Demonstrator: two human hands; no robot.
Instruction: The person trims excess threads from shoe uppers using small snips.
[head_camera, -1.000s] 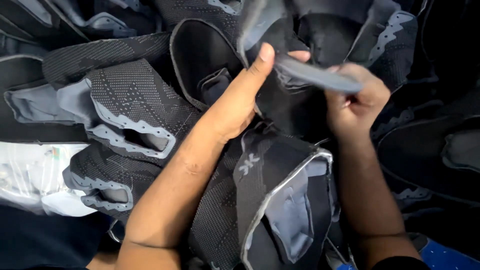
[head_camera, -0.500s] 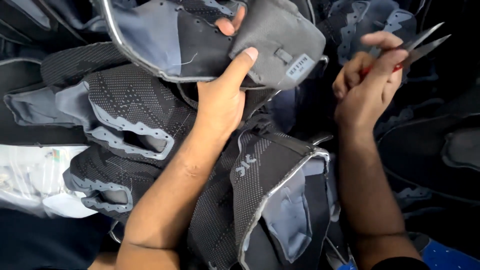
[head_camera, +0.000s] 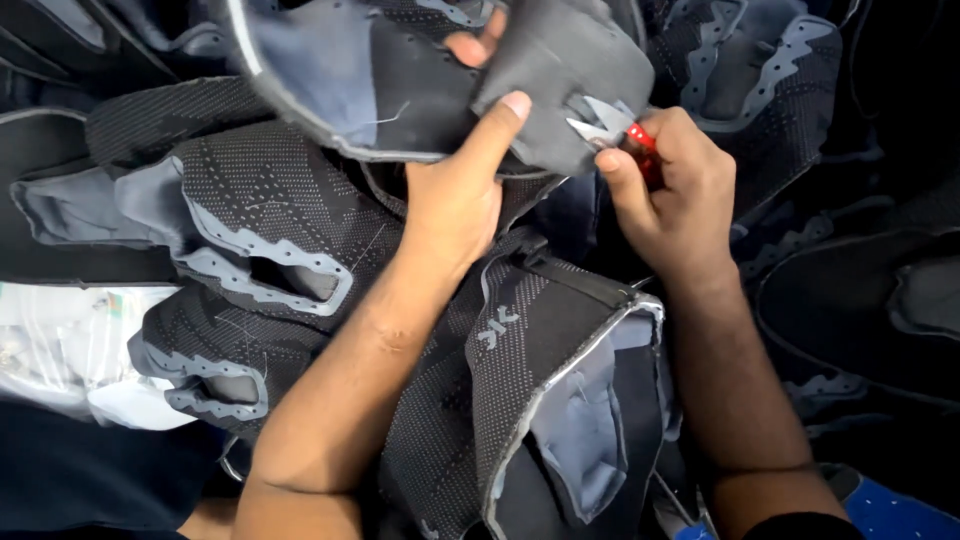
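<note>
My left hand (head_camera: 462, 190) grips a dark grey knit shoe upper (head_camera: 400, 80) held up at the top centre, thumb on its outer face and a fingertip showing through from behind. My right hand (head_camera: 672, 190) holds small red-handled thread snips (head_camera: 612, 128), their metal blades touching the upper's right edge beside a small tab. Both forearms reach up from the bottom of the view over a heap of similar uppers.
Several black and grey knit shoe uppers (head_camera: 270, 240) are piled all around, one with grey lining (head_camera: 580, 400) lying just below my hands. White plastic wrapping (head_camera: 60, 350) lies at the left edge. A blue surface (head_camera: 900, 515) shows at the bottom right corner.
My left hand lifted an upper and turned it over. My right hand, first on a grey strip and then raised with the snips, brought the blades to the upper's edge.
</note>
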